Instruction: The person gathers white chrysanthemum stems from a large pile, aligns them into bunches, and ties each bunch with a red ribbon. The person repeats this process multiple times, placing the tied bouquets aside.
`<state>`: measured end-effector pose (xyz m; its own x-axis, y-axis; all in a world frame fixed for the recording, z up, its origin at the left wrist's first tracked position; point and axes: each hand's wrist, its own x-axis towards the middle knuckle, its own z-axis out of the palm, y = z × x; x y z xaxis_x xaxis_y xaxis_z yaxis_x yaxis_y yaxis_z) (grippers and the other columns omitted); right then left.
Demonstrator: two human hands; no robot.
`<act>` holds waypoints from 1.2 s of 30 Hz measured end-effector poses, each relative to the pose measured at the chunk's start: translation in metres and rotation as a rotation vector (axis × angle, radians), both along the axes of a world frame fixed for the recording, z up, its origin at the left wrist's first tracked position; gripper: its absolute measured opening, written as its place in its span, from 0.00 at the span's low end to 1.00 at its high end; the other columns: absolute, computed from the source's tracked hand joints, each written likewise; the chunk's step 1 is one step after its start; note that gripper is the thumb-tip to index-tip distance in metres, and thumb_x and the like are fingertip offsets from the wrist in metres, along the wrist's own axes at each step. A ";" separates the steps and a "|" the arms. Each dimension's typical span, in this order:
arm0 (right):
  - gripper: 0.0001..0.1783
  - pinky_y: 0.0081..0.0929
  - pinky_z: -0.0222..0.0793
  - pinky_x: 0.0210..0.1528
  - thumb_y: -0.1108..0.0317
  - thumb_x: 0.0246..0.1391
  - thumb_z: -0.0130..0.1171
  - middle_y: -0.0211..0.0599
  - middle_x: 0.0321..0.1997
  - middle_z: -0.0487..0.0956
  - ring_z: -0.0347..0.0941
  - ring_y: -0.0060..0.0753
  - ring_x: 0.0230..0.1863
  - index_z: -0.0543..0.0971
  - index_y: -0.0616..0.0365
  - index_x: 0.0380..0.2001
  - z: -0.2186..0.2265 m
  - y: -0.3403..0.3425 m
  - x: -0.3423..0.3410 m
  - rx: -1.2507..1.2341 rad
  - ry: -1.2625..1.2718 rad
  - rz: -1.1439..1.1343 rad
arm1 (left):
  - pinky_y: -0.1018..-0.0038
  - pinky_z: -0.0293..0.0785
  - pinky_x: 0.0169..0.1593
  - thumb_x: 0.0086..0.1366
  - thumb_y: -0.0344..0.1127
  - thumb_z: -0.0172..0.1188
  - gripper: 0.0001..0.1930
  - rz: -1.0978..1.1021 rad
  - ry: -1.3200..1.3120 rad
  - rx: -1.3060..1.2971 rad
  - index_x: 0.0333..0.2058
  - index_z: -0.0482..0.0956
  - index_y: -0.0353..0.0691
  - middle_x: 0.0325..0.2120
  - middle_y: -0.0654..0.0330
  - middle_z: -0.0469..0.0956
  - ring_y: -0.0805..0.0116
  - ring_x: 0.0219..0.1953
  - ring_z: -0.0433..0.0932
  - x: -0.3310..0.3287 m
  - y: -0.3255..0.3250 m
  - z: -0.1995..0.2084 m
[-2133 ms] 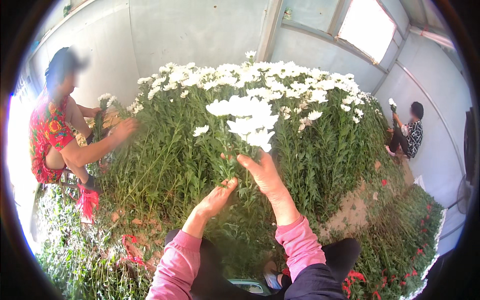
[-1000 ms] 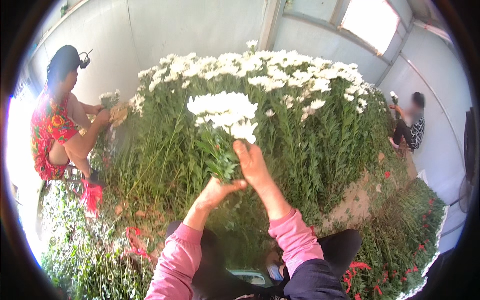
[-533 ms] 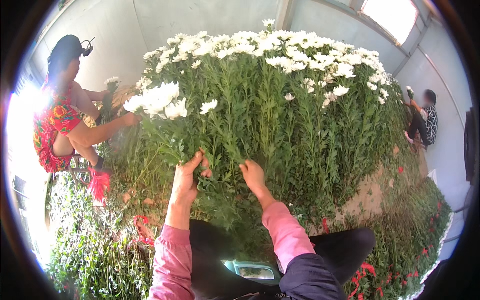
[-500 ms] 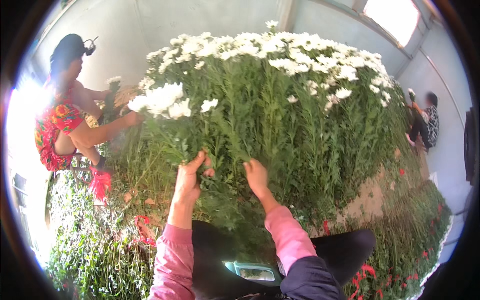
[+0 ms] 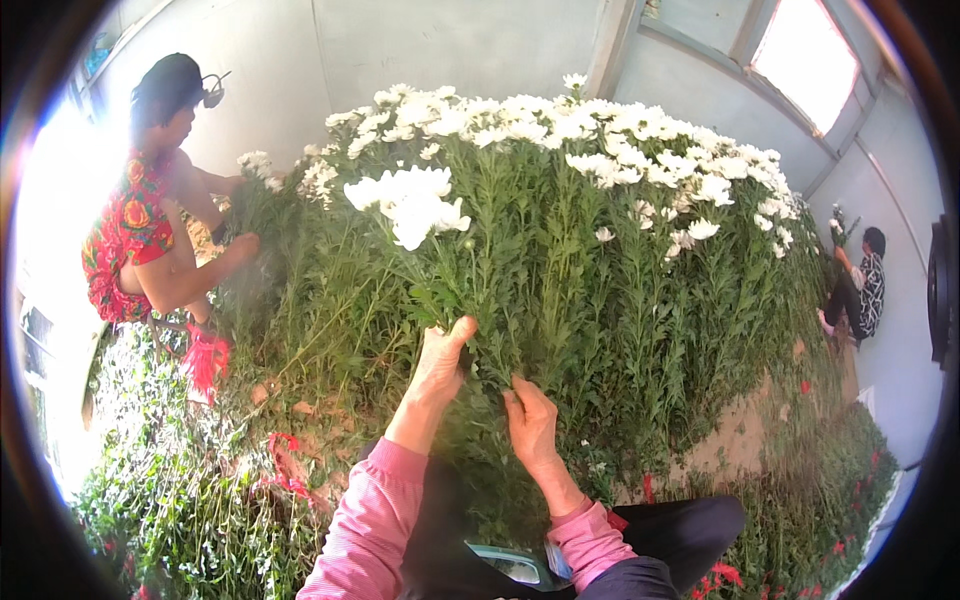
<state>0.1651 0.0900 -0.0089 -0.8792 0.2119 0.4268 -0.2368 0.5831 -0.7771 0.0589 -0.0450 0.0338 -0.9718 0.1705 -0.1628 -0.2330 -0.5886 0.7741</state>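
My left hand (image 5: 438,365) is closed round the stems of a small bunch of white chrysanthemums (image 5: 410,205), its blooms held up and tilted a little to the left. Lower and to the right, my right hand (image 5: 535,425) has thumb and fingers drawn together at the leafy lower stems; exactly which stems they pinch is partly hidden by leaves. Just beyond both hands rises a big bank of chrysanthemums (image 5: 580,290), green stems upright below and white heads massed along the top.
At the left a person in a red flowered top (image 5: 140,225) handles flowers. Another person (image 5: 862,290) sits far right, holding flowers. Leafy stems (image 5: 190,510) cover the left foreground, with red ties (image 5: 287,470) among them. A teal-framed object (image 5: 512,562) lies by my lap.
The held bunch and my left hand have shifted right in view. My right hand sits lower and closer to the left one. The person at left has drawn an arm back.
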 end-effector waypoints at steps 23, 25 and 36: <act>0.15 0.18 0.69 0.35 0.71 0.60 0.62 0.28 0.37 0.81 0.72 0.15 0.34 0.77 0.63 0.49 0.093 0.032 -0.114 -0.675 0.182 0.042 | 0.71 0.77 0.44 0.61 0.27 0.60 0.14 -0.318 0.140 -0.204 0.45 0.79 0.33 0.36 0.60 0.81 0.68 0.38 0.79 0.010 0.051 0.010; 0.19 0.22 0.71 0.44 0.63 0.62 0.61 0.36 0.40 0.82 0.75 0.23 0.39 0.77 0.64 0.51 0.076 0.040 -0.115 -0.609 -0.004 0.105 | 0.69 0.78 0.29 0.63 0.28 0.56 0.08 -0.220 0.055 -0.239 0.41 0.76 0.32 0.27 0.58 0.79 0.66 0.25 0.78 0.013 0.049 0.014; 0.16 0.48 0.70 0.44 0.58 0.62 0.59 0.50 0.45 0.74 0.72 0.56 0.46 0.75 0.60 0.45 -0.115 0.254 -0.089 0.392 -0.326 -0.639 | 0.66 0.68 0.24 0.69 0.36 0.49 0.08 0.053 -0.219 -0.122 0.30 0.71 0.40 0.19 0.60 0.71 0.67 0.18 0.69 -0.009 0.033 0.014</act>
